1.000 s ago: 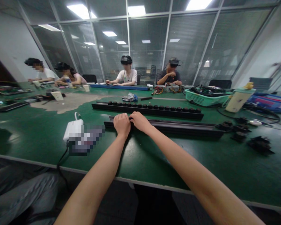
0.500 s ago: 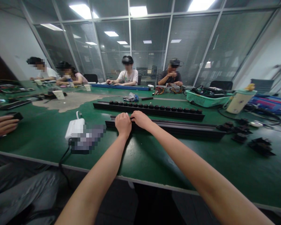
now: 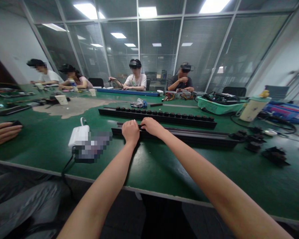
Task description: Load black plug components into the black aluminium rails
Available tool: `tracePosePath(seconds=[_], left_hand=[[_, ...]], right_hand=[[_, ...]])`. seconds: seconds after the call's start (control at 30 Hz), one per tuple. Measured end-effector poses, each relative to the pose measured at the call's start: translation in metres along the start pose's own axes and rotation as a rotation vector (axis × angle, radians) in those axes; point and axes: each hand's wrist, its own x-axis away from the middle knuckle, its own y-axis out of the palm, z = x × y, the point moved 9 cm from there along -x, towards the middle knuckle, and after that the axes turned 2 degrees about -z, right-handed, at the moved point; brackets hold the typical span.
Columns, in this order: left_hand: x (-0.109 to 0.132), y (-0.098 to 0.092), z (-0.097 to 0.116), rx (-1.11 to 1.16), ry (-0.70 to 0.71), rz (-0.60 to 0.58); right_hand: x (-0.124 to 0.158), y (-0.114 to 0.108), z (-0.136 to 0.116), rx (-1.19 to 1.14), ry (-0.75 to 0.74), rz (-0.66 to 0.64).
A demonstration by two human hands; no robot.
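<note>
Both hands are on a long black metal rail (image 3: 189,136) lying lengthwise on the green counter (image 3: 164,172). The left hand (image 3: 131,132) sits at the rail's left part, its fingers (image 3: 129,125) curled closed over the top edge. The right hand (image 3: 152,126) lies just beside it, palm down, with its fingers (image 3: 143,123) closed and pointing inward toward the left hand. The fingertips nearly meet, and the view there is too small to tell whether a small part is pinched between them. Both arms reach forward from the bottom of the view, angled inward.

Just beyond the fingers, a parallel black bar lined with round black knobs (image 3: 156,118) lies on the counter. To the left of the fingers are a white power adapter (image 3: 79,136) and a pixelated object (image 3: 92,146), touching each other. To the right, past the rail's far end, lie scattered black parts (image 3: 255,146). Farther beyond the fingers stands a green plastic basket of wires (image 3: 219,107). At the left edge, another person's hand (image 3: 2,130) rests on the counter, over a dark object (image 3: 16,123).
</note>
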Motion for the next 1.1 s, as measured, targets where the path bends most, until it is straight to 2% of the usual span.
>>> tracePosePath(seconds=[1.1], left_hand=[[-0.001,0.0,0.0,-0.023,-0.017,-0.003]], right_hand=[[0.021,-0.012,0.014,0.018,0.008,0.009]])
